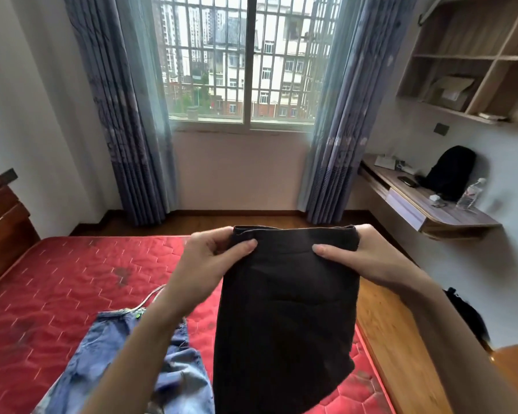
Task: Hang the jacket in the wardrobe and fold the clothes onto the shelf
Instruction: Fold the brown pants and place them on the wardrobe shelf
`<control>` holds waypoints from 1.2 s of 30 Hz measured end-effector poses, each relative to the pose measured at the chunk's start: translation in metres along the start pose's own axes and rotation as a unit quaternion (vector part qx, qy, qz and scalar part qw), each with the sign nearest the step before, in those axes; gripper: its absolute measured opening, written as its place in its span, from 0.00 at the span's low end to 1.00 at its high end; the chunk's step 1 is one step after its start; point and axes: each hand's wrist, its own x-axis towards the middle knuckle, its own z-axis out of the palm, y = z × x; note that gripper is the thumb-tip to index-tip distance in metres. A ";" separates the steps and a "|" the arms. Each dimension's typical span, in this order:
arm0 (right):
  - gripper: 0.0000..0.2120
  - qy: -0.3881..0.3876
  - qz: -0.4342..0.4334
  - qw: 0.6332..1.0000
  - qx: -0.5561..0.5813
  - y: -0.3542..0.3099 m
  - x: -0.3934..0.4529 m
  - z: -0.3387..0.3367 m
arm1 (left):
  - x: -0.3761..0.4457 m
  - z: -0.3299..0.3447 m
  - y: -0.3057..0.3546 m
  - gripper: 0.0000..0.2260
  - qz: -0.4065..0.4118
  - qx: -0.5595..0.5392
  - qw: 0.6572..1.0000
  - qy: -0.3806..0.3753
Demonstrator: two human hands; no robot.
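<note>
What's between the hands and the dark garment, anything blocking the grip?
Nothing visible. The left hand and right hand each pinch a top corner of the dark garment, which hangs above the red mattress. The wardrobe shelf is out of view.

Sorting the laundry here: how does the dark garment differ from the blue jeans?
The dark garment is plain blackish-brown; the blue jeans are faded, washed denim. The dark garment hangs in the air, its top edge pinched by the left hand and the right hand; the jeans lie untouched on the red mattress. The dark garment hangs smooth, while the jeans lie rumpled. Neither is on a shelf yet.
</note>
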 end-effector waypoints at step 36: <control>0.12 0.122 -0.291 0.848 -0.425 0.183 0.157 -0.024 | 0.181 -0.031 -0.170 0.16 0.218 0.537 0.814 -0.032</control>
